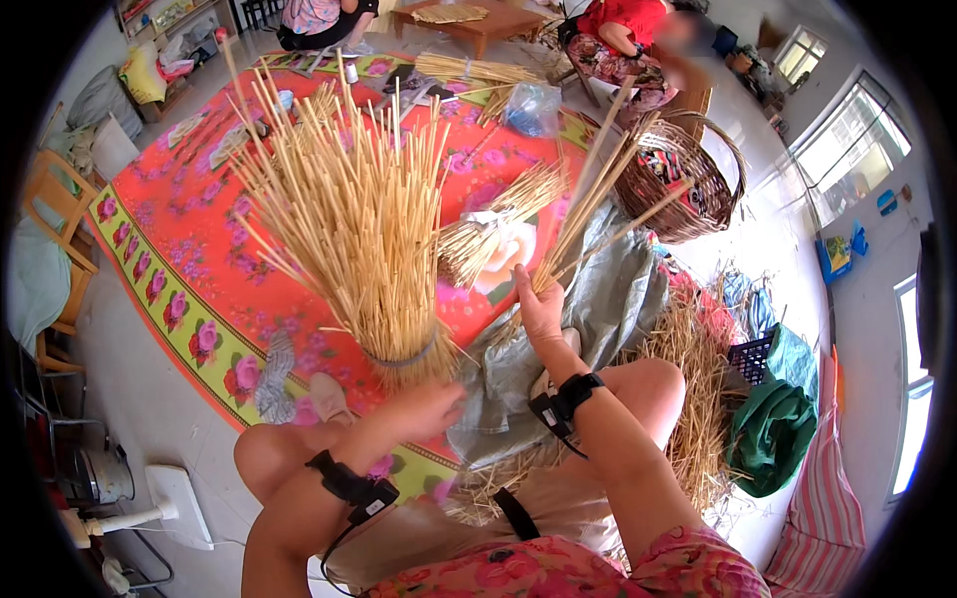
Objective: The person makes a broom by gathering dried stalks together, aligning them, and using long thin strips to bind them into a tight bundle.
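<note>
My right hand (540, 308) grips a few long straw stalks (591, 217), which fan up and outward toward the wicker basket. In front of my knees a large straw bundle (359, 224) stands upright, bound low down by a grey band (404, 357). Blurred by motion, my left hand (430, 410) is just in front of the bundle's base; nothing shows in it, and its fingers are unclear. Between the large bundle and my right hand lies a smaller straw bundle (508, 213), tied with a pale strip (486, 218).
A red floral cloth (172, 247) covers the floor ahead. Loose straw (691, 389) and a grey-green sheet (609, 280) lie at my right, with a wicker basket (677, 179) beyond. Two people sit farther back, one in red (628, 30). A wooden chair (63, 217) stands left.
</note>
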Available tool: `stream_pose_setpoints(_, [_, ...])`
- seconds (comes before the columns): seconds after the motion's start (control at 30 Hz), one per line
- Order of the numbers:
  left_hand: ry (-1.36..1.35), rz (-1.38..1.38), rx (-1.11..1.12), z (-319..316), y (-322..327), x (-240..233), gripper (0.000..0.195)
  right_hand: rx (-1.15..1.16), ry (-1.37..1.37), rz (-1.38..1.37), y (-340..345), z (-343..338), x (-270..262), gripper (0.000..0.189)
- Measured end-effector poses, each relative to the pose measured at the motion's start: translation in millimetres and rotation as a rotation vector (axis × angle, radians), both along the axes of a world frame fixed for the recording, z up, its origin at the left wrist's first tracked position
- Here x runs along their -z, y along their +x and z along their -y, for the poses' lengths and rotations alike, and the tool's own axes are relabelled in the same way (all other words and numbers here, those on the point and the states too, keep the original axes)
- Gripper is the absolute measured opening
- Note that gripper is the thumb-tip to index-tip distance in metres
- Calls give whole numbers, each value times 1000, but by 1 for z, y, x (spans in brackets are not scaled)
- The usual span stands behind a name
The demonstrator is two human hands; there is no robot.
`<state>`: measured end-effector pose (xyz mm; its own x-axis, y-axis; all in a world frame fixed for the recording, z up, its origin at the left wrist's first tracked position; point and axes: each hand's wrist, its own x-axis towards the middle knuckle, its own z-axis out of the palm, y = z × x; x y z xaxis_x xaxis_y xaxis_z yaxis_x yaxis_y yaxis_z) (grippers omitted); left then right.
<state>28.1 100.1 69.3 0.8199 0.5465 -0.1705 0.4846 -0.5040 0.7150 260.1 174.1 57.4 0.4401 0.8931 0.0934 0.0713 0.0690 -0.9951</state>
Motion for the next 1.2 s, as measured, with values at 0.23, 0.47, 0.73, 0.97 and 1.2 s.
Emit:
stream_pose_setpoints(0.23, [-28,9,-47,-9,8,6,26,-90,-56,7,17,-18,22,41])
stream_pose_setpoints(0.47, [62,113,-110,-16,33,-1,40,-154,-115,24,39,-26,22,42])
stream_pose_setpoints(0.73, [-190,575,-370,-23,63,-26,46,-533,-333,-600,-13,8,-123,40])
stream_pose_setpoints(0.97, [-395,320,-442,-30,73,-5,17,-643,-314,-903,-11,-4,-104,39])
stream_pose_setpoints(1.2, [-414,394,-498,-40,75,-16,18,-739,-260,-579,-10,-10,-90,34])
